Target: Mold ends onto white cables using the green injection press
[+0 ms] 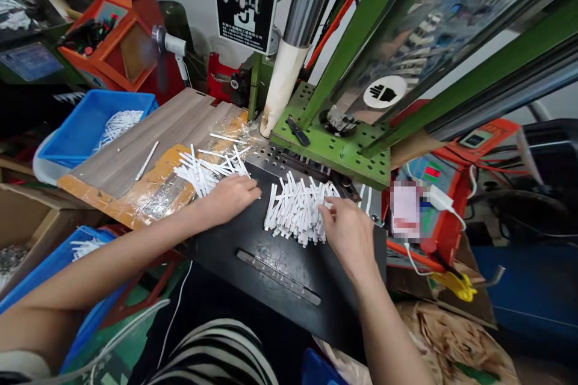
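A heap of thin white strips (295, 210) lies on the black work board (212, 258). At its right edge is my right hand (348, 230), thumb and fingers bent together around the end of a white strip. My left hand (232, 197) rests at the board's left side with its fingers curled inward; whatever they hold is hidden. Just behind the left hand, a second loose pile of white strips (198, 171) spreads over the taped wooden tabletop (171, 123). In front of the heap, a slotted metal bar (279, 277) lies flat on the board.
A green press (334, 156) with perforated plate stands right behind the heap. At left, a blue bin (97, 126) holds more strips. Orange control boxes (130, 24) flank both sides. One strip (147, 160) lies apart on the wood. A yellow-handled tool (456, 286) is at right.
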Demonstrator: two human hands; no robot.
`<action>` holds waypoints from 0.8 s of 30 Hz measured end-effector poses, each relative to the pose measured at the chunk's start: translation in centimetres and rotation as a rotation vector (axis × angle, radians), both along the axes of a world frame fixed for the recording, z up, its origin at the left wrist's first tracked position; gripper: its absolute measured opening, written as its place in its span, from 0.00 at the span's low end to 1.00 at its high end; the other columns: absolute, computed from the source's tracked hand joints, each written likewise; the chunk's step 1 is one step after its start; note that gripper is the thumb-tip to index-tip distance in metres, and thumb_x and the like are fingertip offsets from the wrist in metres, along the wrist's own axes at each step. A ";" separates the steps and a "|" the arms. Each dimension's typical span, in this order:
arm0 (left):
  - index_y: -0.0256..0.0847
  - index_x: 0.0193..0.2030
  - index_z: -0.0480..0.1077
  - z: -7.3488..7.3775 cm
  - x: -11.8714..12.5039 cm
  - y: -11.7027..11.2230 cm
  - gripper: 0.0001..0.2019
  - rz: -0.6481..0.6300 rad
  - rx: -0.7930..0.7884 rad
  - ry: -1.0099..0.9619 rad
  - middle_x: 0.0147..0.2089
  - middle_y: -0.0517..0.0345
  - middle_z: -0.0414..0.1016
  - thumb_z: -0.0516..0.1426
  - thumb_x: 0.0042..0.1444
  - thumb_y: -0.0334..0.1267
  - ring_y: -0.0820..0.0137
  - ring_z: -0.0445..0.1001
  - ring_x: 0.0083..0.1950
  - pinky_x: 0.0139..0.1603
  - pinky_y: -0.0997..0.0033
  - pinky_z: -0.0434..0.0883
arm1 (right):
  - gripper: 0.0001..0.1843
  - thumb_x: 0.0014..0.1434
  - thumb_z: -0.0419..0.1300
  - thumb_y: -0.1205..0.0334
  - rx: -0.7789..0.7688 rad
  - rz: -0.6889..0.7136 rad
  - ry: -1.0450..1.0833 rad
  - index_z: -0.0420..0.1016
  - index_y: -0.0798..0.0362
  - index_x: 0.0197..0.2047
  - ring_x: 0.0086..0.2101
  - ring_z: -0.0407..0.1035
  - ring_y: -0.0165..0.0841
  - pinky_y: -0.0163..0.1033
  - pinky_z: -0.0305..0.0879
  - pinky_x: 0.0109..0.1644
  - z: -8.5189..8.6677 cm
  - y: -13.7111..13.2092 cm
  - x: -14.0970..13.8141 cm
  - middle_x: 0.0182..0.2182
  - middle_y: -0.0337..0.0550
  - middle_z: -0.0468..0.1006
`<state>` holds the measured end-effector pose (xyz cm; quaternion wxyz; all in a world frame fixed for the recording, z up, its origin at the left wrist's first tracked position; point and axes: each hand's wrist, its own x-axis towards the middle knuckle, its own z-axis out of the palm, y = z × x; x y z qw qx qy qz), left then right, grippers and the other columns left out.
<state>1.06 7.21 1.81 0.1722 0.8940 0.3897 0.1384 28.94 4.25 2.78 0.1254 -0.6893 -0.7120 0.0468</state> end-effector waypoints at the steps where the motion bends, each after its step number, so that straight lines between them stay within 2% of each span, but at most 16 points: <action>1: 0.36 0.38 0.72 0.0 -1.3 0.4 0.12 -0.032 0.030 0.036 0.40 0.50 0.73 0.48 0.67 0.27 0.65 0.70 0.44 0.50 0.63 0.63 | 0.12 0.64 0.57 0.63 -0.012 0.097 0.009 0.80 0.55 0.46 0.35 0.73 0.39 0.40 0.62 0.39 0.5 0.6 -1.3 0.37 0.50 0.79; 3: 0.36 0.38 0.72 -0.4 -3.1 1.4 0.13 -0.095 0.085 0.093 0.39 0.50 0.74 0.47 0.68 0.27 0.65 0.70 0.44 0.50 0.64 0.63 | 0.12 0.66 0.55 0.67 -0.075 0.312 0.048 0.81 0.53 0.43 0.36 0.73 0.37 0.38 0.62 0.42 1.1 2.7 -4.6 0.37 0.47 0.79; 5: 0.37 0.38 0.71 -0.8 -3.8 2.2 0.14 -0.157 0.137 0.128 0.39 0.51 0.74 0.46 0.69 0.29 0.66 0.69 0.42 0.49 0.64 0.63 | 0.14 0.67 0.53 0.68 -0.134 0.476 0.055 0.81 0.54 0.42 0.40 0.73 0.36 0.36 0.62 0.45 1.2 5.4 -8.3 0.39 0.47 0.79; 8: 0.37 0.37 0.69 -1.1 -3.7 2.1 0.16 -0.214 0.197 0.153 0.38 0.51 0.74 0.42 0.71 0.30 0.67 0.69 0.40 0.52 0.63 0.63 | 0.11 0.67 0.56 0.65 -0.191 0.548 0.016 0.81 0.55 0.43 0.44 0.73 0.37 0.36 0.62 0.45 0.6 8.8 -13.2 0.43 0.50 0.80; 11: 0.37 0.39 0.67 -0.1 -3.4 0.4 0.14 -0.269 0.213 0.055 0.37 0.54 0.75 0.42 0.71 0.30 0.70 0.71 0.40 0.55 0.62 0.65 | 0.11 0.65 0.57 0.68 -0.245 0.536 -0.015 0.79 0.58 0.45 0.42 0.75 0.39 0.37 0.63 0.42 -0.2 9.9 -15.7 0.43 0.54 0.81; 15: 0.38 0.41 0.68 2.3 -3.2 -2.4 0.06 -0.329 0.161 -0.308 0.39 0.55 0.75 0.51 0.68 0.29 0.73 0.74 0.41 0.46 0.72 0.71 | 0.15 0.64 0.53 0.73 -0.289 0.563 -0.064 0.77 0.58 0.50 0.39 0.75 0.38 0.36 0.63 0.40 0.0 8.8 -15.4 0.41 0.52 0.81; 18: 0.38 0.44 0.71 3.5 -3.2 -3.9 0.07 -0.217 0.067 -0.513 0.39 0.55 0.75 0.53 0.66 0.26 0.74 0.75 0.41 0.42 0.76 0.73 | 0.16 0.61 0.52 0.77 -0.283 0.578 -0.125 0.77 0.58 0.47 0.41 0.74 0.40 0.38 0.64 0.42 1.3 7.1 -13.9 0.41 0.53 0.80; 21: 0.39 0.52 0.72 3.1 -3.6 -5.2 0.13 -0.039 -0.159 -0.680 0.41 0.54 0.76 0.51 0.67 0.25 0.74 0.77 0.41 0.43 0.76 0.75 | 0.17 0.61 0.49 0.79 -0.186 0.513 -0.212 0.79 0.63 0.43 0.46 0.71 0.48 0.47 0.63 0.48 2.8 4.7 -12.0 0.45 0.63 0.76; 24: 0.41 0.54 0.73 1.4 -3.8 -6.5 0.14 0.076 -0.312 -0.827 0.42 0.54 0.77 0.55 0.65 0.26 0.73 0.79 0.41 0.41 0.76 0.78 | 0.16 0.62 0.49 0.79 -0.102 0.347 -0.305 0.79 0.65 0.40 0.43 0.71 0.50 0.49 0.63 0.45 3.8 1.2 -9.2 0.39 0.64 0.76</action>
